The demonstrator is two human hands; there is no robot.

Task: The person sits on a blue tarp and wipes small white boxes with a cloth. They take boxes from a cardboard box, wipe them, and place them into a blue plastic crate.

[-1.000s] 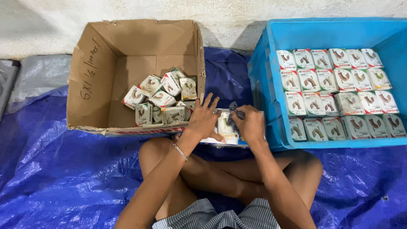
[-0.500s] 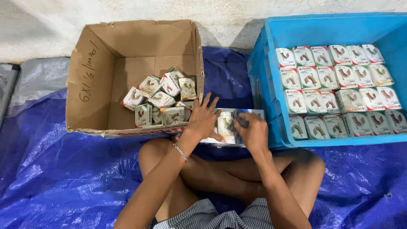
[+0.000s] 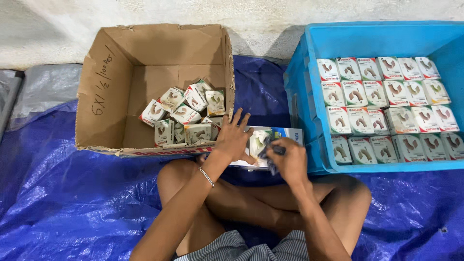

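One cardboard box (image 3: pixel 113 87) holds about nine small cartons (image 3: pixel 184 114). One blue crate (image 3: pixel 309 82) holds about twenty-three small packs (image 3: pixel 382 108), in four rows.

- The cardboard box (image 3: pixel 121 87) sits on the tarp (image 3: pixel 58 203), to the left.
- The crate (image 3: pixel 309 96) sits to the right.
- Small boxes (image 3: pixel 183 113) lie in the cardboard box.
- Rows of packs (image 3: pixel 386 106) fill the crate.
- A flat carton (image 3: pixel 270 140) lies between them, on the knees.

Packing floor: carton (image 3: pixel 111 92), boxed crate (image 3: pixel 309 96)
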